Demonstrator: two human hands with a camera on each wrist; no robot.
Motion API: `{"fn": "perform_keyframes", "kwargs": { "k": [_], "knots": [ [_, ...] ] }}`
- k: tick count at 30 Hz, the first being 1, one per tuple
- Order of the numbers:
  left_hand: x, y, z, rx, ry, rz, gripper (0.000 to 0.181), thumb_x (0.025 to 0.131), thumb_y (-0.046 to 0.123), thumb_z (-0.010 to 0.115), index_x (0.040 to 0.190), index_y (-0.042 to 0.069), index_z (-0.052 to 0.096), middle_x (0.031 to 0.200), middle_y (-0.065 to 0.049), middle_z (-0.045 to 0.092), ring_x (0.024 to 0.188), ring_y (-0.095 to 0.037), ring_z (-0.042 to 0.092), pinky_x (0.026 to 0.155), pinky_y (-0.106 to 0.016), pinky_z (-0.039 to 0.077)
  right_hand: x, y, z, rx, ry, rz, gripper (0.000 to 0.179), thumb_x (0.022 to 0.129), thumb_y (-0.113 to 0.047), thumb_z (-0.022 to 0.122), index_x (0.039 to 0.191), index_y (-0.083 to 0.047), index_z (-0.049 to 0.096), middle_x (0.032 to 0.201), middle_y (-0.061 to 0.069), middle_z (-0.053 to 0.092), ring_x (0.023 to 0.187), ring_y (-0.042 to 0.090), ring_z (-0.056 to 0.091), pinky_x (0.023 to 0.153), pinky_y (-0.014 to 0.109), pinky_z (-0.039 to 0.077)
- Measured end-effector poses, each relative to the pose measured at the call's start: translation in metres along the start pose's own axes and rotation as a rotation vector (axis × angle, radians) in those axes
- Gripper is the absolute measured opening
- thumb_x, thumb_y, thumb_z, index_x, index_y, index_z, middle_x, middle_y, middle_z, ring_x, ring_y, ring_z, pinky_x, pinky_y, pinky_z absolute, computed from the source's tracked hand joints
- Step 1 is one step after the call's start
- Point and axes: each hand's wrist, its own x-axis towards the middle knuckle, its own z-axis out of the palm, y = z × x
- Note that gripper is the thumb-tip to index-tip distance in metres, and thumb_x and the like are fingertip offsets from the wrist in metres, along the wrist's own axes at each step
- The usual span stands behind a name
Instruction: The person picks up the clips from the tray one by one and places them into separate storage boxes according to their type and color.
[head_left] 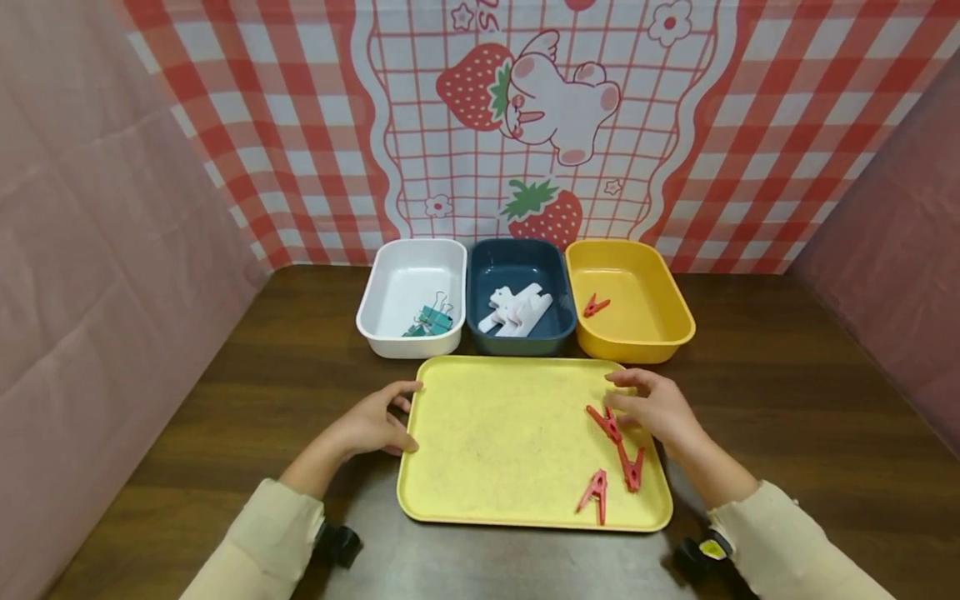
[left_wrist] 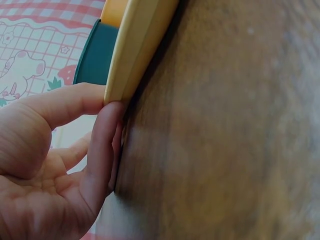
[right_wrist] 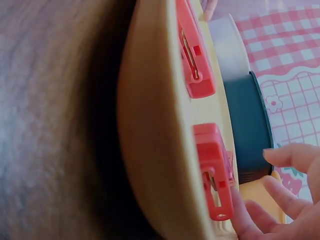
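Three red clothespins lie on the right side of a yellow tray (head_left: 495, 433): an upper one (head_left: 604, 423), a middle one (head_left: 632, 468) and a lower one (head_left: 596, 493). My right hand (head_left: 660, 408) hovers over the tray's right edge beside the upper clothespin, thumb and fingers spread apart. In the right wrist view a finger lies close to a clothespin (right_wrist: 216, 175); whether they touch is unclear. At the opposite side my left hand (head_left: 371, 423) holds the tray's left rim, its thumb and bent fingers against the edge.
Behind the tray stand three bins in a row. The white bin (head_left: 367, 321) holds teal binder clips (head_left: 433, 320), the dark blue bin (head_left: 480, 258) white bear-shaped pieces (head_left: 517, 310), and the yellow bin (head_left: 652, 308) one red clothespin (head_left: 596, 306). A checked cloth (head_left: 300, 125) hangs behind.
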Motion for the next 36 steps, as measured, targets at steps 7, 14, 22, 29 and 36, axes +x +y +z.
{"fn": "perform_keyframes", "kwargs": {
  "k": [7,14,22,29,36],
  "knots": [
    [0.000,0.000,0.000,-0.003,-0.001,0.003,0.084,0.064,-0.017,0.071,0.138,0.001,0.035,0.109,-0.018,0.038,0.069,-0.019,0.061,0.061,-0.036,0.056,-0.001,-0.001,0.005,-0.194,-0.073,-0.078,0.046,0.071,-0.009,0.079,0.111,0.005,0.062,0.088,0.013,0.057,0.074,0.019,0.052,0.055,0.026,0.049],
    [0.000,0.001,0.001,-0.006,-0.001,0.004,0.084,0.064,-0.017,0.071,0.138,0.001,0.035,0.108,-0.018,0.038,0.068,-0.018,0.060,0.061,-0.036,0.056,0.001,0.002,0.009,-0.313,-0.094,-0.144,0.038,0.065,-0.006,0.082,0.099,0.001,0.068,0.077,0.008,0.058,0.063,0.017,0.049,0.047,0.026,0.042],
    [0.000,0.002,0.001,-0.007,-0.003,-0.002,0.084,0.064,-0.017,0.071,0.138,0.000,0.035,0.108,-0.018,0.039,0.068,-0.018,0.060,0.061,-0.036,0.056,0.001,0.004,0.009,-0.330,-0.085,-0.141,0.035,0.066,-0.007,0.082,0.098,0.000,0.070,0.076,0.005,0.060,0.067,0.018,0.050,0.053,0.027,0.044],
    [0.001,0.001,0.001,-0.009,-0.006,-0.010,0.084,0.064,-0.017,0.071,0.138,0.001,0.035,0.109,-0.018,0.038,0.068,-0.019,0.061,0.061,-0.036,0.056,0.000,0.003,0.010,-0.189,-0.093,-0.063,0.041,0.069,-0.002,0.078,0.106,0.007,0.064,0.080,0.009,0.058,0.062,0.018,0.058,0.054,0.027,0.051],
    [0.000,0.002,0.002,-0.010,-0.006,-0.013,0.084,0.065,-0.017,0.071,0.138,0.001,0.035,0.109,-0.018,0.038,0.068,-0.019,0.060,0.061,-0.036,0.056,-0.001,0.004,0.011,-0.082,-0.080,-0.039,0.042,0.072,0.001,0.076,0.110,0.011,0.061,0.092,0.016,0.058,0.063,0.020,0.062,0.057,0.031,0.055]
  ]
}}
